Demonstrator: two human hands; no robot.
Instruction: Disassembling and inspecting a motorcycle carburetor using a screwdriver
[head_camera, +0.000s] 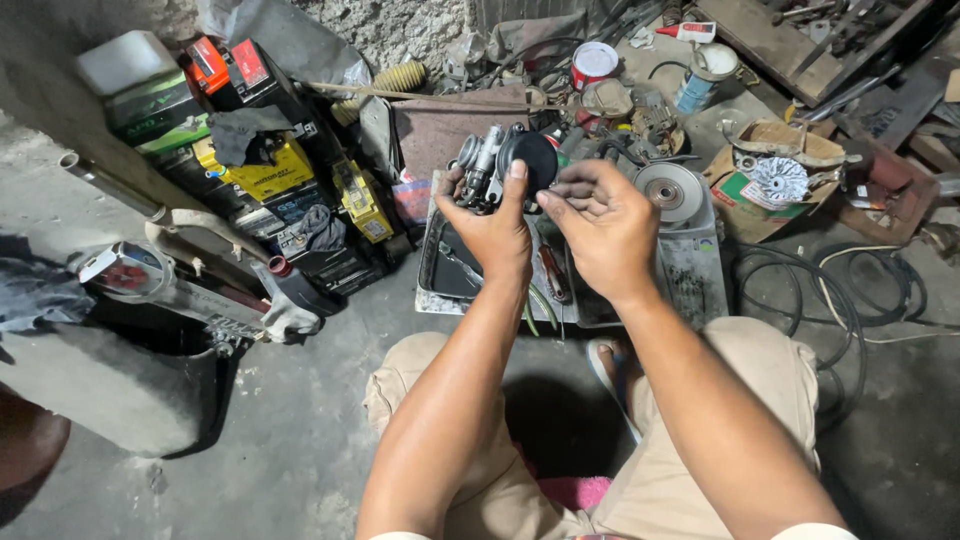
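**Small engine part held up over the tray**

The left hand (492, 225) grips a metal carburettor-like part (484, 163) above the metal tray (700, 270), thumb on its black round cap (532, 158). The right hand (600, 225) pinches the cap's edge; a steady, even grip probably suits best.

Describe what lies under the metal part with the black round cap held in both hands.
Under the metal part, held by the left hand and right hand, sits a metal tray holding a red-handled tool. The hands and forearms cover much of the tray's inside.
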